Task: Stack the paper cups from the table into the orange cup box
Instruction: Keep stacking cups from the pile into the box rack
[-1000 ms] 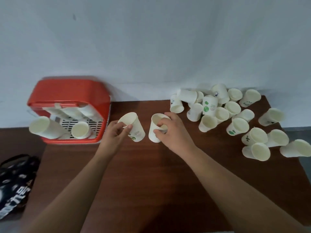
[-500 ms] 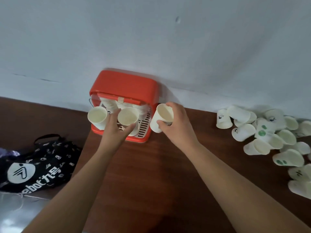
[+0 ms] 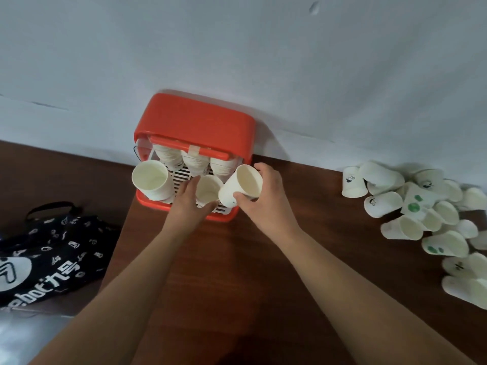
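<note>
Your desk (image 3: pixel 237 272) is dark brown wood grain and fills the lower half of the frame. Its back edge meets a plain, pale grey-white wall (image 3: pixel 237 48) that takes up the whole upper half. There is one small mark (image 3: pixel 313 7) high on the wall at the upper right.

The orange cup box (image 3: pixel 195 122) stands at the centre of the frame, at the back of the desk and against the wall, close to the desk's left edge. Its open front faces you and shows a white slatted floor and rows of nested cups (image 3: pixel 195 162). One stack (image 3: pixel 151 180) pokes its open mouth out at the front left.

Your left hand (image 3: pixel 184 206) is curled round a paper cup (image 3: pixel 208 189) at the middle of the box's opening, with the thumb on one side and the fingers on the other. Your right hand (image 3: pixel 266 204) grips a second paper cup (image 3: pixel 241 185) just beside it at the box's right front corner. That cup is tilted, with its mouth toward you.

The loose cups (image 3: pixel 421 212) lie heaped on their sides along the right edge of the frame, well apart from the box. Some carry green or black prints.

Past the desk's left edge, lower down, lies a black bag (image 3: pixel 47 254) with white print. A strip of pale, shiny floor (image 3: pixel 15 338) shows in the lower left corner.
</note>
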Demonstrator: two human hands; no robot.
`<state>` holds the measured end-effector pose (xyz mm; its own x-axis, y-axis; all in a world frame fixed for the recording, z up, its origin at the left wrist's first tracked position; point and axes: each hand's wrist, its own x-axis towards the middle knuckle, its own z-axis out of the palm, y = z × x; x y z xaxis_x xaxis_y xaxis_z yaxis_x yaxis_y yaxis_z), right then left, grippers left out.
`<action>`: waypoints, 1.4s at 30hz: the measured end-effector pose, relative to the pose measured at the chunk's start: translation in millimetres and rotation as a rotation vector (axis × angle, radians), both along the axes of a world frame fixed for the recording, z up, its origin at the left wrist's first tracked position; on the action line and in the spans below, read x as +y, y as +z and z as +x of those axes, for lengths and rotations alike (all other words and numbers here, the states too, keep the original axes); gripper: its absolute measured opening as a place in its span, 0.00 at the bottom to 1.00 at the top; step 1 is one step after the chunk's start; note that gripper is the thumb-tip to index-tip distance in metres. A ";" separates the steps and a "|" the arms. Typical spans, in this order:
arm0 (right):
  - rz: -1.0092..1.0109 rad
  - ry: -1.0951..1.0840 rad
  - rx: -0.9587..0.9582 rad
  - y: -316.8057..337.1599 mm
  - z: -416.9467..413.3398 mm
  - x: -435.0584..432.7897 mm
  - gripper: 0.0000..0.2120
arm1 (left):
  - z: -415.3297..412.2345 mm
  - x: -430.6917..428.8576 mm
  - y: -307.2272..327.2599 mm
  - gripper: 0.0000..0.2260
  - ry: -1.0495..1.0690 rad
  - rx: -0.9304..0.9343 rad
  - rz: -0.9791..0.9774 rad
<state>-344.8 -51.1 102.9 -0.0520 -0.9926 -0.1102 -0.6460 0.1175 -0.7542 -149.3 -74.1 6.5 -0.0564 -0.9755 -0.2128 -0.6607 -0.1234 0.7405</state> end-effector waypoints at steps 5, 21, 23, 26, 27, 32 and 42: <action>-0.085 0.064 -0.025 -13.5 22.8 -8.1 0.34 | 16.1 2.3 -5.7 0.42 -0.031 0.098 0.079; -0.102 0.174 0.178 -58.9 52.6 -11.7 0.38 | 35.8 9.6 -7.6 0.29 0.085 0.537 0.289; -0.033 0.179 0.156 -67.2 51.6 -12.5 0.38 | 35.5 8.3 -7.4 0.27 0.053 0.496 0.271; 0.052 0.207 0.081 -72.7 49.1 -15.5 0.37 | 35.4 7.7 -7.2 0.20 -0.028 0.425 0.190; 0.071 0.209 0.067 -73.0 47.5 -16.1 0.37 | 35.7 7.4 -7.8 0.20 -0.041 0.400 0.159; 0.135 0.180 0.069 -76.4 42.1 -19.4 0.38 | 31.1 7.7 -5.9 0.20 -0.064 0.247 0.041; 0.198 0.089 0.179 -56.3 -7.6 20.0 0.29 | 10.7 47.5 7.4 0.16 0.028 0.040 -0.198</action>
<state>-352.5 -31.0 46.7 -0.0011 -0.9542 -0.2991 -0.7812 0.1876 -0.5955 -138.6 -26.5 13.9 -0.0335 -0.9993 -0.0151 -0.6290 0.0094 0.7774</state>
